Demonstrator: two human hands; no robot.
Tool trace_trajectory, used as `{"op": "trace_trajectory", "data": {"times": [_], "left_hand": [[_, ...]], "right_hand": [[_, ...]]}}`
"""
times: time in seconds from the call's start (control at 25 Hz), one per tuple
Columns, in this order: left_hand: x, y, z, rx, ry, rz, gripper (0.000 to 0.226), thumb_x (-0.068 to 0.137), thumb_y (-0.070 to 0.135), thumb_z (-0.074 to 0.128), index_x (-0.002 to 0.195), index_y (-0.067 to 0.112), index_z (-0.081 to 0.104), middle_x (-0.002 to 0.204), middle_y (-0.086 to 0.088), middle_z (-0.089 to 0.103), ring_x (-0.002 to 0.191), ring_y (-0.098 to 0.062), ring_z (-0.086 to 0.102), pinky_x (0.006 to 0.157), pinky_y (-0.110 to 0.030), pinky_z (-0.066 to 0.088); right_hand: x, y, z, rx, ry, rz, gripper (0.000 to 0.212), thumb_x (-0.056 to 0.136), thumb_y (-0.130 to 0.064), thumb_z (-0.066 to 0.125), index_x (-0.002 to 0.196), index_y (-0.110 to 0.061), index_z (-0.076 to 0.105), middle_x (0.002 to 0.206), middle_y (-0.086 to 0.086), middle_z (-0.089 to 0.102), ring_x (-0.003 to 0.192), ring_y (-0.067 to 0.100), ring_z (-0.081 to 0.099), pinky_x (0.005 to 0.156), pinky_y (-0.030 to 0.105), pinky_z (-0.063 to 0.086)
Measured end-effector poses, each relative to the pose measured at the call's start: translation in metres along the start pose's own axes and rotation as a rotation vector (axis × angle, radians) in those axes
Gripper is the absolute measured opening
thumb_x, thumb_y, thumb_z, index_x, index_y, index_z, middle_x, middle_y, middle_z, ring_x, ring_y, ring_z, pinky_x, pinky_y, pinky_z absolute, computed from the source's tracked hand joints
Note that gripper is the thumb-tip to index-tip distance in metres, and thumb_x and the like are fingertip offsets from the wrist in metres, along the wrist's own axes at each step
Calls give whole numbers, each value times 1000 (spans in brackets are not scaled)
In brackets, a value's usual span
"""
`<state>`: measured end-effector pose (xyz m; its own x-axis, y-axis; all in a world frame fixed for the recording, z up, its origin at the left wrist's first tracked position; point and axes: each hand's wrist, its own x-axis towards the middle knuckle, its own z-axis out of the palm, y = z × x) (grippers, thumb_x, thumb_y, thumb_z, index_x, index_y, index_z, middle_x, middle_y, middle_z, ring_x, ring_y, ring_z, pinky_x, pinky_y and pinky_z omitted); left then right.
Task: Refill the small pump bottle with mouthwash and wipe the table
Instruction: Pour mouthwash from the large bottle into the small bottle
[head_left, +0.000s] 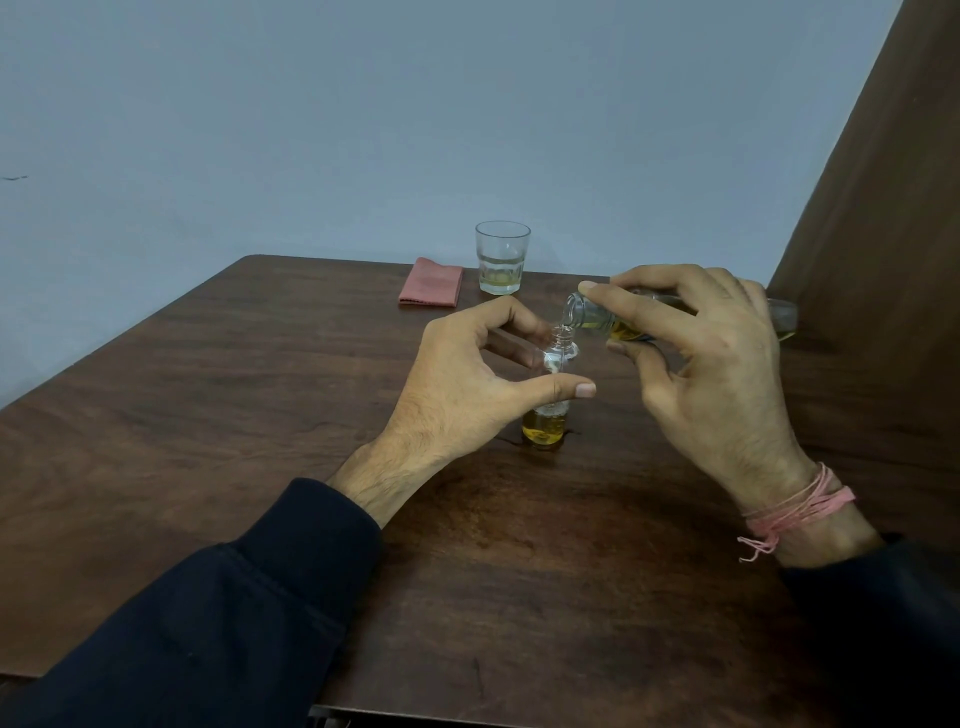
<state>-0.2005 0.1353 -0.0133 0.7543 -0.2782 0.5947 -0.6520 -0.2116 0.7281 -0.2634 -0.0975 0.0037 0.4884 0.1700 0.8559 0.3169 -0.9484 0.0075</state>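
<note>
A small clear bottle (546, 421) stands upright on the brown table (260, 389) with no pump on it and yellow liquid in its bottom. My left hand (467, 384) is curled around its upper part, thumb and fingers on either side. My right hand (711, 364) holds a larger clear bottle (592, 314) tipped nearly flat, its mouth right over the small bottle's neck. Yellow mouthwash sits in the tipped bottle. A small wet patch (511, 440) shows on the table at the small bottle's base.
A glass tumbler (502, 258) with a little pale liquid stands at the table's far edge. A folded pink cloth (431, 282) lies just left of it. A brown panel (883, 260) rises at the right. The wall is behind.
</note>
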Motion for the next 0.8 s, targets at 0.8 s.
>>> {"op": "trace_trajectory", "data": {"times": [0.8], "left_hand": [[1,0,-1,12,-6,5,47,70,58,107,99,38,77,99,15,84,95,-6,83,89,-35,71]], "right_hand": [[1,-1,-2,-10,-6,-1,54,94,-10,85,143,-31,75,134,-4,72,115,25,66,105,34,35]]}}
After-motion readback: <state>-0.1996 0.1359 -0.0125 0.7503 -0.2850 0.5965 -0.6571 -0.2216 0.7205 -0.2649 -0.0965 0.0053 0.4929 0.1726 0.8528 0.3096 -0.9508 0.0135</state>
